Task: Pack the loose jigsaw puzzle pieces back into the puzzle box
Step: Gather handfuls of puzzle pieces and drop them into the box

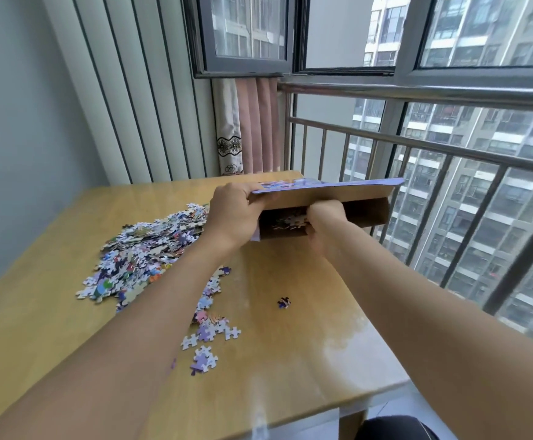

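The cardboard puzzle box (366, 211) lies at the far right of the wooden table (290, 360), its open side facing me, with several pieces visible inside. My left hand (231, 217) grips the purple printed lid flap (325, 185) and holds it raised. My right hand (323, 220) is curled at the box opening, fingers closed over puzzle pieces just inside. A big heap of loose pieces (144, 252) covers the table's left side. Smaller clusters (209, 331) lie under my left forearm, and one single piece (284, 302) lies apart in the middle.
A metal railing (417, 147) and window run along the right, close behind the box. A pink curtain (255, 128) hangs at the back corner. A dark round seat (395, 428) shows below the table's near right edge.
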The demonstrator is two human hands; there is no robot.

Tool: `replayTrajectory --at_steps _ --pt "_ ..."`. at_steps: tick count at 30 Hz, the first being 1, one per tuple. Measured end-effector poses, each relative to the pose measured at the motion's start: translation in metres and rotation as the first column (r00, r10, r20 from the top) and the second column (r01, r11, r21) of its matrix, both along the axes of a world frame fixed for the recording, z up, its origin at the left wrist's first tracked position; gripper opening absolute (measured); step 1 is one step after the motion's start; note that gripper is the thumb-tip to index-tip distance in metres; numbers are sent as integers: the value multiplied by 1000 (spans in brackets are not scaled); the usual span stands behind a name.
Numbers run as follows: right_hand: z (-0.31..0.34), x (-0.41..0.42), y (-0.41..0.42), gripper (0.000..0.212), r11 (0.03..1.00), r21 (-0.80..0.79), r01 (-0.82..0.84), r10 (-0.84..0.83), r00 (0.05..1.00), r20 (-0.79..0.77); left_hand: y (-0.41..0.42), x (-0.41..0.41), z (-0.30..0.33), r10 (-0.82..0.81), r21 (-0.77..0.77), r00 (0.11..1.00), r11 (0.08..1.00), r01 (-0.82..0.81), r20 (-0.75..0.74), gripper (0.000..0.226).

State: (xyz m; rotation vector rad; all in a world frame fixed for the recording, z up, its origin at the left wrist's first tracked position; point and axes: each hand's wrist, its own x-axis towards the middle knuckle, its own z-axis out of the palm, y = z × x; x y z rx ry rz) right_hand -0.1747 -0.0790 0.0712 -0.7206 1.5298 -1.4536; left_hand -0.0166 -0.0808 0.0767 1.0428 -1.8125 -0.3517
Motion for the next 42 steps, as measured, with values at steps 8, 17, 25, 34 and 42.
replayTrajectory --at_steps 8,17,25,34,42 --pt "0 -33 19 23 952 167 -255 284 540 -792 -4 9 -5 -28 -2 1000 1000 28 3 19" --pt "6 -62 30 57 897 61 -437 155 181 -971 -6 2 15 -26 -56 998 998 22 -61 21" --pt "4 -53 30 32 864 -102 -493 -165 -86 -983 -9 2 26 -8 -41 994 999 3 -105 33" --pt "60 -47 26 10 781 -368 -505 -444 -33 -896 -5 17 53 -83 5 976 996 86 -203 25" --pt "52 -46 24 13 786 -327 -525 -407 -41 -913 -14 21 51 -66 -9 972 998 66 -225 26"
